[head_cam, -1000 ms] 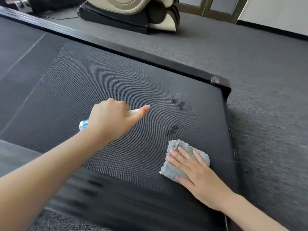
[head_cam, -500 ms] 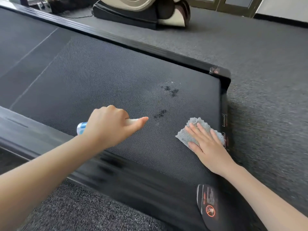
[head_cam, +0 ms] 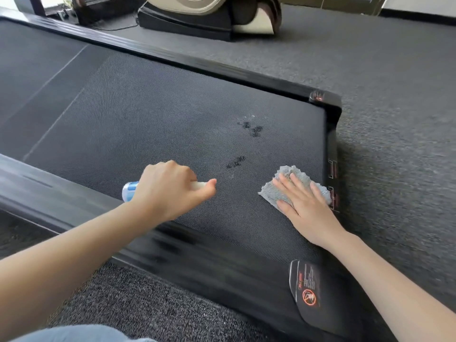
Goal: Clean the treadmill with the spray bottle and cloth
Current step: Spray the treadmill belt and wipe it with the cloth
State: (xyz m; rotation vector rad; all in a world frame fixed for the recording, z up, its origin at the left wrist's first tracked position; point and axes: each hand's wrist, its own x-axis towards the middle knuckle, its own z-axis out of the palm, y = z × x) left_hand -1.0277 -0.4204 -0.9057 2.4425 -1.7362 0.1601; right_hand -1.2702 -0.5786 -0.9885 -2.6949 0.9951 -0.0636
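My left hand (head_cam: 170,191) curls round the small spray bottle (head_cam: 129,191), one finger stretched along its white top, my forearm reaching over the treadmill belt (head_cam: 160,114) near dark wet spots (head_cam: 254,128). My right hand (head_cam: 306,208) lies flat, fingers straight and slightly spread, pressing the grey cloth (head_cam: 269,191) onto the belt, just beside its black end frame.

Soft, even daylight — faint shadows, blurred near rail, wide-angle bending at edges.
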